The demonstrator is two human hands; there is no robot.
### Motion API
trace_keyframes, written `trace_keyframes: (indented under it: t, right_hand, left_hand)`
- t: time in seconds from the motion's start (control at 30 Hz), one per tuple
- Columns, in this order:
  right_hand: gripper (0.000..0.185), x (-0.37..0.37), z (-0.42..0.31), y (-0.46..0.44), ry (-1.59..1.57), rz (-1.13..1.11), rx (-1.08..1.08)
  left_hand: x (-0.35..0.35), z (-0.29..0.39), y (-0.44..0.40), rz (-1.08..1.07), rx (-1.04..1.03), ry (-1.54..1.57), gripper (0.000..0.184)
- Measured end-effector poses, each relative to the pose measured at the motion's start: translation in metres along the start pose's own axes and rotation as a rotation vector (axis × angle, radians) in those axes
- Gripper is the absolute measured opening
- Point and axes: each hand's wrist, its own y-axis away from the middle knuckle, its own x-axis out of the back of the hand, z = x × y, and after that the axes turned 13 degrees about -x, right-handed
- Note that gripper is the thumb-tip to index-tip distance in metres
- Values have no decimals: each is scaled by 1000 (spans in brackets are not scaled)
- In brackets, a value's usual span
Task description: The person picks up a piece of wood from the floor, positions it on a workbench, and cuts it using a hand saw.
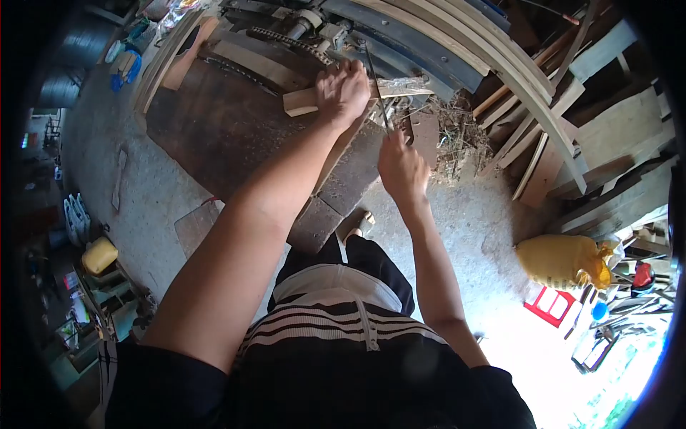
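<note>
My right hand point(404, 170) is closed around the handle end of what looks like a handsaw point(377, 86). Its long, thin, dark blade is seen nearly edge-on and points away from me, crossing a pale wooden piece point(300, 102). My left hand point(344, 91) is closed over that wooden piece, just left of the blade, and its fingertips are hidden. Under both lies a dark brown board surface point(236, 125) sprinkled with sawdust. Whether the blade has cut into the wood cannot be made out.
Machinery with a chain point(289, 41) and long planks point(457, 36) lie beyond my hands. Wood shavings point(461, 136) are heaped to the right. Stacked boards point(614, 129), a yellow sack point(561, 259) and a red frame point(550, 306) stand farther right. A yellow container point(99, 255) sits at left.
</note>
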Motion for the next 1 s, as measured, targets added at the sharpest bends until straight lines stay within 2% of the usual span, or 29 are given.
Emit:
trace_keyframes:
  t: [0.17,0.3,0.37,0.43,0.57,0.63,0.7,0.83,0.9,1.0]
  right_hand:
    - [23,-23,-16,-48,-25,168,63]
    - [24,-5,1,2,-18,119,16]
    - [23,-6,6,11,-31,53,-28]
    - [21,-7,-2,-6,-30,65,-33]
    - [18,-19,-11,-37,-58,197,86]
    - [20,-13,-4,-26,-69,81,21]
    - [22,-11,-5,-16,-43,111,10]
    - [24,-14,-13,-30,-49,64,-59]
    - [24,-13,-18,-43,-143,107,-30]
    - [26,-13,-8,-24,-81,91,-47]
  left_hand:
    - [-1,0,-3,-24,4,6,20]
    - [-1,1,-4,29,16,14,20]
    - [-1,-1,-3,-13,-2,-2,20]
    - [-3,-2,-2,-62,-4,44,25]
    - [5,1,-2,-73,-6,27,27]
    - [7,9,1,-138,23,41,27]
    - [0,13,9,-10,-40,65,26]
    - [7,13,10,-119,-29,101,23]
    - [9,13,7,-105,-19,107,22]
    - [4,15,12,-76,-42,69,22]
